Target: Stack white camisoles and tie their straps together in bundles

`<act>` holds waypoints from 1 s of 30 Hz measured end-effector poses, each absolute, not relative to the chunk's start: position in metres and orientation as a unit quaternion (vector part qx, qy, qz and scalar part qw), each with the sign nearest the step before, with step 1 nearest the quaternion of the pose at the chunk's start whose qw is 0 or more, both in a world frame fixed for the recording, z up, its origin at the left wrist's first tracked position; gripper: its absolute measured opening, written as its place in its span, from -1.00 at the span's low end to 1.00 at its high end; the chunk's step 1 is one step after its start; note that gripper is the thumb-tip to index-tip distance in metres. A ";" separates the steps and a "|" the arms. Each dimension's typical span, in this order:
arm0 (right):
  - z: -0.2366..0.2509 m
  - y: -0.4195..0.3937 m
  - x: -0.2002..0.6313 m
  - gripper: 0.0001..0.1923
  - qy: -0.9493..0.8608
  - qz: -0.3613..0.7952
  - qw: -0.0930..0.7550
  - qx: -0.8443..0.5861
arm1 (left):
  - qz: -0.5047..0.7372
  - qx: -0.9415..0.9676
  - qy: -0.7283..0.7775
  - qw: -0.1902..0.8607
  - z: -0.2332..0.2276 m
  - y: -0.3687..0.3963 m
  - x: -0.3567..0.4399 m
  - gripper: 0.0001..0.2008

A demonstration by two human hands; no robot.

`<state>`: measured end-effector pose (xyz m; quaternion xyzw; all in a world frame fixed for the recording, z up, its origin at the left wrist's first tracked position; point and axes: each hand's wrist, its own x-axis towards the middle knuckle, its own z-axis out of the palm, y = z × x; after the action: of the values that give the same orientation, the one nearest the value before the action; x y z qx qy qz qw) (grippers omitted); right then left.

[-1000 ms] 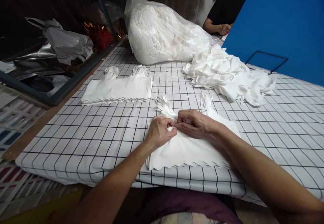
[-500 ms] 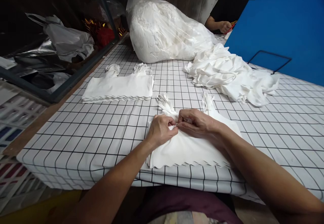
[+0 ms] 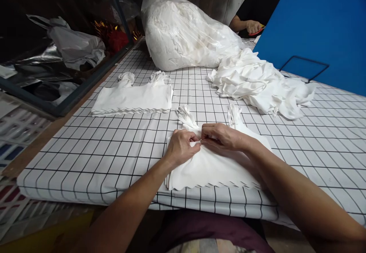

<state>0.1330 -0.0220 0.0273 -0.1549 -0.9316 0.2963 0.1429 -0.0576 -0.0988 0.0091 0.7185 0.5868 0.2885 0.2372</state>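
A stack of white strappy camisoles (image 3: 211, 169) with wavy hems lies in front of me, its straps bunched at the far side. My left hand (image 3: 183, 146) is closed in a pinch on the upper edge of the top camisole, pulling up folds in the cloth. Just to its right, my right hand (image 3: 221, 135) pinches the same edge, fingertips almost meeting the left ones. Whatever fine detail sits between the fingertips is too small to make out. A second flat stack of white camisoles (image 3: 133, 99) rests farther back on the left.
A checked cloth covers the table (image 3: 85, 157). At the back stands a big clear plastic bag (image 3: 185, 35) of white garments, a loose white heap (image 3: 257, 77) spilling beside it. A blue panel (image 3: 317, 35) rises at right. Beyond, another person's hand (image 3: 254, 26) holds a red-and-yellow tool.
My hands stay at the camisole's upper edge; the right fingertips have shifted slightly. The other person's hand has moved a little, showing more of the red-and-yellow tool.
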 end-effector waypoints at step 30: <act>0.020 -0.041 0.155 -0.84 -0.846 0.385 0.270 -0.254 | 0.245 0.799 0.548 0.048 0.017 -0.109 -0.044 -0.90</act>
<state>0.1555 -0.0414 0.0204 -0.2538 -0.8455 0.3847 0.2696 -0.0436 -0.1094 0.0173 0.7987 0.5477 0.2448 0.0477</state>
